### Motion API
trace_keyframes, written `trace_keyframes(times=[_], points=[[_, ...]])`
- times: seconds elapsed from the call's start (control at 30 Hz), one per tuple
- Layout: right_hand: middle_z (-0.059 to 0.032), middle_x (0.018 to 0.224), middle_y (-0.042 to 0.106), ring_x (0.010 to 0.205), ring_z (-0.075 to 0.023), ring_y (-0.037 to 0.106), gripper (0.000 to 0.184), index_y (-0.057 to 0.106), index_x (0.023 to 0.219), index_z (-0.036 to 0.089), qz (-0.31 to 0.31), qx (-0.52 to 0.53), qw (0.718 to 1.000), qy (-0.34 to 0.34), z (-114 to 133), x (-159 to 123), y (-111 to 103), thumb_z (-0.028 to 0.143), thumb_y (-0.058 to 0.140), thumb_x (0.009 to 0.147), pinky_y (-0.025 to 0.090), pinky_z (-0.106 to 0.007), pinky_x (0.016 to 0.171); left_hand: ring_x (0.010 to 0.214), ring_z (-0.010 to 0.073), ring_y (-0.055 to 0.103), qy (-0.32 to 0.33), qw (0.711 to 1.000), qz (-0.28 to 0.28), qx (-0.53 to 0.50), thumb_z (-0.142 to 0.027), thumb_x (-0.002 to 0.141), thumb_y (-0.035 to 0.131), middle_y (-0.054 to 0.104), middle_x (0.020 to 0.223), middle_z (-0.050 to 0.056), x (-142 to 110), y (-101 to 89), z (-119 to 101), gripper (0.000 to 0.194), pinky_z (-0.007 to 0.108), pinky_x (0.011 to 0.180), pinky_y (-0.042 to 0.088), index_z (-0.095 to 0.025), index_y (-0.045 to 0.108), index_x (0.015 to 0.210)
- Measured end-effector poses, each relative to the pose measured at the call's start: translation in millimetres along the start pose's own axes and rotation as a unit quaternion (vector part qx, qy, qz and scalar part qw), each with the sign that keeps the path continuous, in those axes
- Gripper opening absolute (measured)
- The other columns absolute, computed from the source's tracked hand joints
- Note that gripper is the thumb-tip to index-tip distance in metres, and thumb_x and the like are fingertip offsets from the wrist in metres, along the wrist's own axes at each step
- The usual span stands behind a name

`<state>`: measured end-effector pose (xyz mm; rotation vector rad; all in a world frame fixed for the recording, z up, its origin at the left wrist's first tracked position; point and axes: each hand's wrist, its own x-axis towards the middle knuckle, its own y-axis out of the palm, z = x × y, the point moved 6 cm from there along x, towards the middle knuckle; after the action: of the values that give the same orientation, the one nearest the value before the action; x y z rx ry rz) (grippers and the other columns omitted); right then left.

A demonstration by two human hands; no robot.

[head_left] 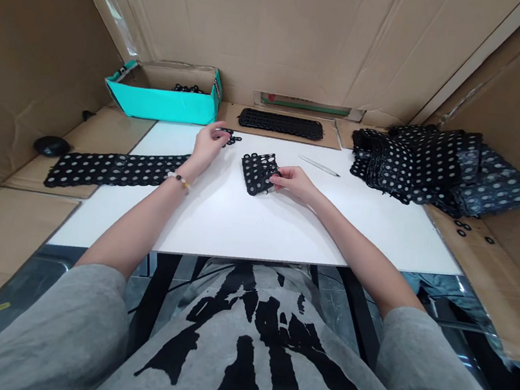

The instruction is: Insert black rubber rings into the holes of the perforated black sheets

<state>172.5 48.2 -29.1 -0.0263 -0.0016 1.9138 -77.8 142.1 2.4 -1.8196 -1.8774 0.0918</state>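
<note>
My right hand point(294, 182) pinches the right edge of a small black perforated piece point(257, 172), made of joined rings with pale round holes, at the middle of the white table point(255, 227). My left hand point(210, 143) is at a small cluster of loose black rings point(233, 140) further back, fingers curled together; whatever is between its fingertips is too small to make out. Below my left wrist, a long black strip point(112, 169) with rows of pale round holes lies flat, its right end partly covered by the wrist.
A turquoise box point(161, 104) with black rings inside stands at the back left. Behind the table lies a black ring-patterned slab point(281, 124). Tweezers point(320, 166) rest on the right. Perforated black sheets point(430, 165) are heaped far right, near loose rings point(461, 233). Cardboard walls surround the table.
</note>
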Motion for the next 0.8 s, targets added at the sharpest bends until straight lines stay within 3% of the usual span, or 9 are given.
trace_keyframes(times=[0.07,0.17,0.27,0.6,0.8], points=[[0.0015,0.059,0.063,0.057,-0.0093,0.054,0.043,0.069,0.071,0.014,-0.004,0.004,1.000,-0.001,-0.2,0.3,0.0,0.046,0.092,0.053,0.045,-0.024,0.060,0.085,0.0198,0.064,0.047,0.997,0.052,0.013,-0.039,0.082,0.075,0.074,0.092,0.007,-14.3,16.9,-28.1,0.029,0.032,0.078,0.049,-0.017,0.073,0.101],[0.0015,0.059,0.062,0.058,-0.0094,0.053,0.045,0.069,0.072,0.014,-0.011,-0.004,1.000,-0.013,-0.1,1.4,-0.1,0.051,0.089,0.056,0.043,-0.024,0.060,0.073,0.0168,0.059,0.128,0.966,0.216,0.058,-0.045,0.072,0.081,0.072,0.081,0.005,-45.0,53.5,-67.7,0.032,0.030,0.070,0.046,-0.017,0.075,0.085],[0.0012,0.060,0.062,0.060,-0.0098,0.052,0.045,0.069,0.072,0.014,-0.003,-0.025,0.999,-0.031,0.7,2.2,1.5,0.053,0.086,0.059,0.041,-0.024,0.061,0.067,0.0142,0.054,0.144,0.942,0.293,0.077,-0.049,0.062,0.087,0.070,0.076,0.002,-66.8,74.9,-83.2,0.040,0.027,0.064,0.042,-0.017,0.073,0.082],[0.0009,0.061,0.059,0.062,-0.0106,0.048,0.048,0.065,0.070,0.016,0.014,-0.053,0.997,-0.052,0.4,2.0,1.4,0.061,0.081,0.066,0.038,-0.025,0.061,0.068,0.0162,0.059,0.011,0.948,0.318,-0.019,-0.044,0.062,0.085,0.075,0.077,0.005,-64.1,81.1,-61.9,0.035,0.029,0.065,0.044,-0.015,0.080,0.081],[0.0030,0.062,0.056,0.060,-0.0101,0.046,0.047,0.062,0.073,0.017,0.037,-0.059,0.996,-0.057,-0.8,4.2,3.6,0.060,0.080,0.068,0.039,-0.025,0.059,0.068,0.0174,0.059,-0.083,0.970,0.218,-0.072,-0.041,0.063,0.084,0.072,0.072,0.005,-54.9,76.9,-46.1,0.026,0.030,0.065,0.044,-0.016,0.077,0.070]])
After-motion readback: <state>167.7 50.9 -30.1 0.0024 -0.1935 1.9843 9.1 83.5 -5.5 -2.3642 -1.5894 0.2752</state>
